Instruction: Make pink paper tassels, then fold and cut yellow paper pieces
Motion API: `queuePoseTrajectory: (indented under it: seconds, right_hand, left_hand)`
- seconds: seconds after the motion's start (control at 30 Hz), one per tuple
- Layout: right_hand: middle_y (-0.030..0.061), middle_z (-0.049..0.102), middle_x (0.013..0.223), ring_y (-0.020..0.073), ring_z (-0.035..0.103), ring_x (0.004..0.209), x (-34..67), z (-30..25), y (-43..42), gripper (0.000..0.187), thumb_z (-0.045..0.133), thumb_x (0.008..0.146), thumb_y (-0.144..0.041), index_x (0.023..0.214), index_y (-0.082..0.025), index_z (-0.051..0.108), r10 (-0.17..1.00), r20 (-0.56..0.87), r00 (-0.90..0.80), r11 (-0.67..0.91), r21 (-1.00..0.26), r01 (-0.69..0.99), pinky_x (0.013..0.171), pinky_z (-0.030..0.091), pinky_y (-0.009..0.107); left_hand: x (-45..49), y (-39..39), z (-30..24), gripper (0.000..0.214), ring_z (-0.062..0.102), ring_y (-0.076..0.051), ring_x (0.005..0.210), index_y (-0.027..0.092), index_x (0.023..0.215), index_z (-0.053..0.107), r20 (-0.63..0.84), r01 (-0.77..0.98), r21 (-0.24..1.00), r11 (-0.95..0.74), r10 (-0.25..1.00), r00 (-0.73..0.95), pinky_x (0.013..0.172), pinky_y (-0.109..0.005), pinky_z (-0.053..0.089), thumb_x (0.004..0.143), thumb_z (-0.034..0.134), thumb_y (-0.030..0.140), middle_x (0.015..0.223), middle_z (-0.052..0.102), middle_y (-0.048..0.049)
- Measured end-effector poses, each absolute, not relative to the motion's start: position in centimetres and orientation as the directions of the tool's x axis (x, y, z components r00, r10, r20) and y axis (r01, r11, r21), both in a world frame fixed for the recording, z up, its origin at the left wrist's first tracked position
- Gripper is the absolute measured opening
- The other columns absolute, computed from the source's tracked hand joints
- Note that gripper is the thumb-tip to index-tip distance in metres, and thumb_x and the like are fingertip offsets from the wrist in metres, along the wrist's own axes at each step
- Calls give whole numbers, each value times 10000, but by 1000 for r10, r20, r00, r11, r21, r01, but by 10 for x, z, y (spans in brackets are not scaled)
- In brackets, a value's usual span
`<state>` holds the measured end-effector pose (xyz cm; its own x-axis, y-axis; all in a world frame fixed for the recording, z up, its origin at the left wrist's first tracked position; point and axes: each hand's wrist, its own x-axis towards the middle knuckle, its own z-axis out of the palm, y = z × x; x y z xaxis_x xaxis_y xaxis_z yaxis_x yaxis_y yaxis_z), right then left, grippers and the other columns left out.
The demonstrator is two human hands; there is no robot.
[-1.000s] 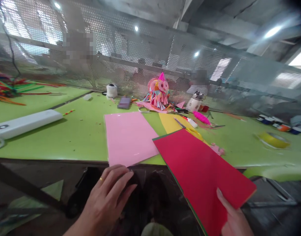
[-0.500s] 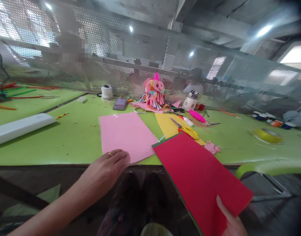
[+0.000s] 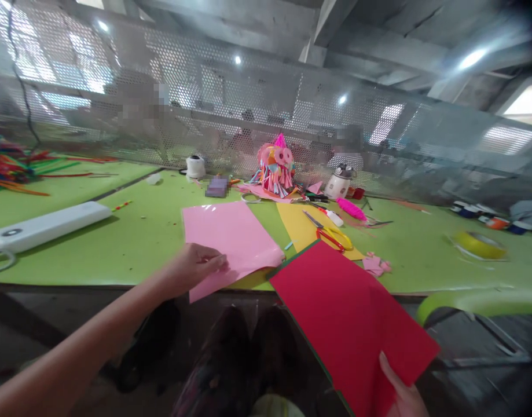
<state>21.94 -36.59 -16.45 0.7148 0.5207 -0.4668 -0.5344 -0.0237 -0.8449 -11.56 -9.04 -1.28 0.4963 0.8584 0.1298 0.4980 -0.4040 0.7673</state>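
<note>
A pink paper sheet [image 3: 231, 226] with a glossy surface lies on the green table, its near left corner past the front edge and its near right side bowed up. My left hand [image 3: 200, 266] is on its near part, fingers curled and thumb pinched against the sheet. At the lower right, my right hand [image 3: 402, 394] grips a red paper sheet [image 3: 344, 313], thumb on top and other fingers hidden below. Green shows along the red sheet's left edge. Its far corner overlaps a yellow sheet [image 3: 296, 223], on which scissors [image 3: 335, 234] with yellow and red handles lie.
At the back stands a fringed pink paper figure [image 3: 276, 165], between a white spool [image 3: 195, 166] and a bottle [image 3: 338, 180]. A long white box [image 3: 57, 225] lies left; yellow tape [image 3: 480, 245] lies right. A green stool [image 3: 474, 298] stands by the table's edge.
My left hand has gone from lying over the pink sheet's near edge to a pinch farther in. The sheet has bowed and shifted forward over the table edge. The right hand still holds the red sheet.
</note>
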Motion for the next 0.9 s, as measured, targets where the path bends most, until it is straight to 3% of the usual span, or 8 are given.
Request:
queuePoseTrajectory:
  seconds: [0.2, 0.33, 0.53, 0.6, 0.77, 0.9]
  right_hand:
    - [62, 719, 1156, 366, 657, 1081, 218, -167, -362, 898, 836, 546, -522, 1356, -284, 530, 578, -484, 657, -38, -820, -571, 871, 586, 528]
    - [48, 702, 1194, 389, 646, 1089, 214, -166, -363, 918, 847, 513, -516, 1355, -338, 525, 582, -485, 653, -33, -817, -576, 866, 585, 551]
    - [44, 701, 1190, 404, 613, 1132, 218, -167, -370, 917, 860, 505, -490, 1351, -371, 527, 545, -504, 670, -33, -811, -584, 859, 583, 566]
    - [62, 700, 1194, 386, 615, 1141, 221, -167, -370, 924, 868, 519, -465, 1364, -333, 518, 544, -489, 682, -10, -817, -577, 888, 572, 541]
    - [96, 719, 1150, 342, 634, 1129, 226, -167, -371, 986, 865, 560, -464, 1417, -206, 451, 583, -486, 651, 21, -792, -610, 957, 520, 536]
    - [76, 748, 1074, 347, 641, 1118, 228, -182, -379, 794, 840, 567, -498, 1283, -233, 618, 666, -446, 599, -35, -820, -571, 950, 542, 486]
  left_hand:
    - [-109, -72, -10, 336, 692, -206, 632, 148, 678, 709, -50, 404, 902, -152, 893, 447, 638, -342, 571, 673, 663, 481, 679, 744, -81]
    - [-105, -69, -7, 341, 669, -186, 568, 139, 695, 681, -100, 415, 906, -80, 914, 394, 602, -322, 557, 643, 651, 474, 631, 728, -76]
    - [-108, -91, -5, 364, 677, -198, 682, 152, 917, 695, 152, 514, 786, -343, 914, 377, 659, -305, 522, 708, 563, 420, 715, 736, -44]
    - [-108, -94, -8, 324, 670, -189, 662, 159, 878, 683, 169, 508, 786, -352, 913, 370, 654, -301, 519, 720, 553, 410, 694, 728, -39]
    - [-103, -71, -17, 283, 625, -166, 508, 167, 750, 593, -107, 317, 948, 5, 946, 305, 494, -259, 485, 626, 627, 418, 577, 684, -36]
    - [-100, -54, -19, 302, 608, -167, 479, 167, 790, 578, -158, 313, 949, 49, 928, 336, 448, -245, 447, 600, 639, 393, 574, 677, -44]
